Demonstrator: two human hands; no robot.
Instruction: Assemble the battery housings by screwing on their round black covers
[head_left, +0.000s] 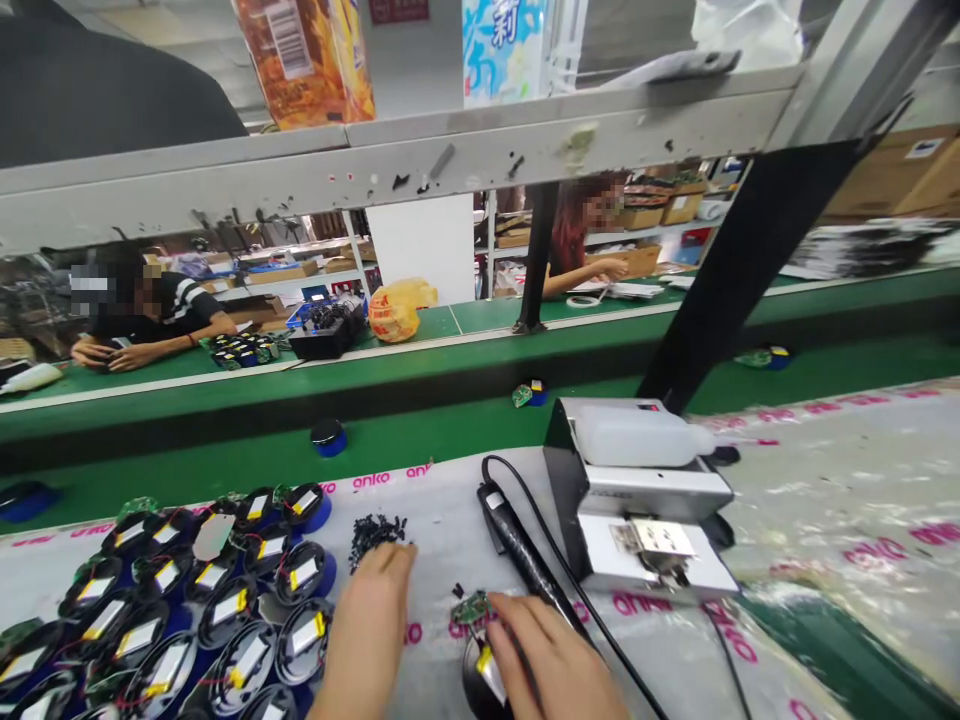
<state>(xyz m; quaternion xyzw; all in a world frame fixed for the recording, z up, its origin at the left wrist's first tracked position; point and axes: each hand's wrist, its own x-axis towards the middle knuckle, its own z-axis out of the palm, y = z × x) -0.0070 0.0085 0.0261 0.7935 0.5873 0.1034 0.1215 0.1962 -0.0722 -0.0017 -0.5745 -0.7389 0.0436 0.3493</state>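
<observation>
My left hand [373, 620] reaches to the near edge of a pile of small black pieces [373, 533], its fingers curled together and pointing down. Whatever sits between those fingertips is hidden. My right hand [551, 655] grips a small green circuit board [472, 608] by its edge. Below the board lies a round black housing [474, 682] with a silver and yellow battery, partly covered by my right fingers. A couple of loose black pieces rest beside the board.
Many round housings with batteries [244, 655] crowd the left. A black soldering-iron-like handle [525, 545] with a cable lies right of centre, beside a metal device [660, 560] carrying a white bottle [645, 437]. Beyond runs a green belt [435, 425]; two people work across it.
</observation>
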